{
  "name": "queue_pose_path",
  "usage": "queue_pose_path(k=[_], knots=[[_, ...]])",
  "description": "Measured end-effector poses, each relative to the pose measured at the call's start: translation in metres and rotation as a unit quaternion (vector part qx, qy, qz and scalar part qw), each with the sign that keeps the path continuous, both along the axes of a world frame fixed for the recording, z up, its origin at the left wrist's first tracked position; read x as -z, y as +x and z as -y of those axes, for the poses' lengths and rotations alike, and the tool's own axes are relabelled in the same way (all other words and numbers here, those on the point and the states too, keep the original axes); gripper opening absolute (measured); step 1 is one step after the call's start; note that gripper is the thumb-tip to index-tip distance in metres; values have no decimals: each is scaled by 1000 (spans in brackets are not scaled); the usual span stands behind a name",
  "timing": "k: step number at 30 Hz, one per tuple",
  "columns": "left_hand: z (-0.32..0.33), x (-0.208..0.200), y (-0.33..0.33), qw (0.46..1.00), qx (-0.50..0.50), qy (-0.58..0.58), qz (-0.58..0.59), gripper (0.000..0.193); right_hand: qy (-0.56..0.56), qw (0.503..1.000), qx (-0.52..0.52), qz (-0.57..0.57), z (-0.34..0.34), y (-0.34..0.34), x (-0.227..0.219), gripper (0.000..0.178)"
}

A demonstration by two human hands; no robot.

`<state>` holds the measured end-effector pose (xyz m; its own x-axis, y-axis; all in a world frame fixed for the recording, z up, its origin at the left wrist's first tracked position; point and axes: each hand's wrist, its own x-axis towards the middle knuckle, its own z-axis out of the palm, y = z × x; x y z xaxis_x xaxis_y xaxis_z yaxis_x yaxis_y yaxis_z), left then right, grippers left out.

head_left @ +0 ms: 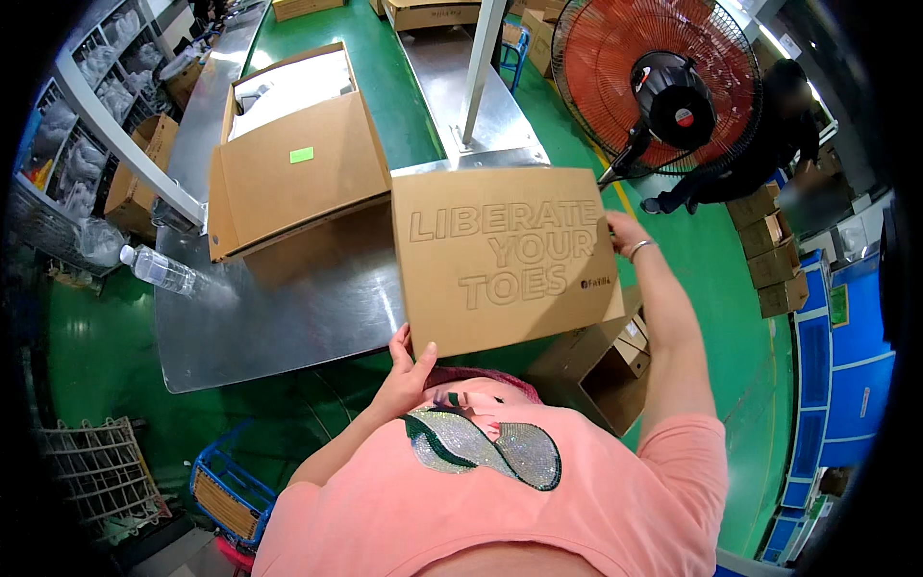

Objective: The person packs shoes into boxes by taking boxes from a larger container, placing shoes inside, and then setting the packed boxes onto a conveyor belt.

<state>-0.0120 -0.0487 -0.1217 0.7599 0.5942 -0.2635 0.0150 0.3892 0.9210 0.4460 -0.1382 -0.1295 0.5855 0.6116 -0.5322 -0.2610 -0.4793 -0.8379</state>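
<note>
1. While your left hand [411, 368] clasps the lower-left corner of the flat cardboard box [510, 260], thumb by its bottom edge, your right hand [626, 234] grips its right edge, fingertips partly hidden.
2. The box is brown and rectangular, with large outlined lettering across its broad face and a small dark mark near the lower right.
3. You hold it before your chest, beside the metal table [288, 332].
4. Your left elbow is bent near your torso; your right arm reaches farther forward, a bracelet [641, 248] at its wrist.
5. Beyond, a larger carton [298, 183] with a green label [302, 155] sits on the table.
</note>
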Motion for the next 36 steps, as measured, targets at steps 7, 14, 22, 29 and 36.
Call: queue_pose_path(k=[7, 14, 22, 29, 36], knots=[[-34, -25, 36, 970, -67, -226, -55, 64, 16, 908, -56, 415, 27, -3, 17, 38], [-42, -5, 49, 964, -164, -209, -3, 77, 10, 975, 209, 77, 120, -106, 10, 25], [9, 27, 51, 976, -161, -133, -67, 83, 50, 975, 156, -152, 66, -248, 21, 50], [0, 5, 11, 907, 382, 33, -173, 39, 34, 952, 123, -277, 58, -219, 44, 34], [-49, -52, 23, 704, 29, 700, -118, 71, 109, 959, 126, -230, 80, -203, 74, 41]])
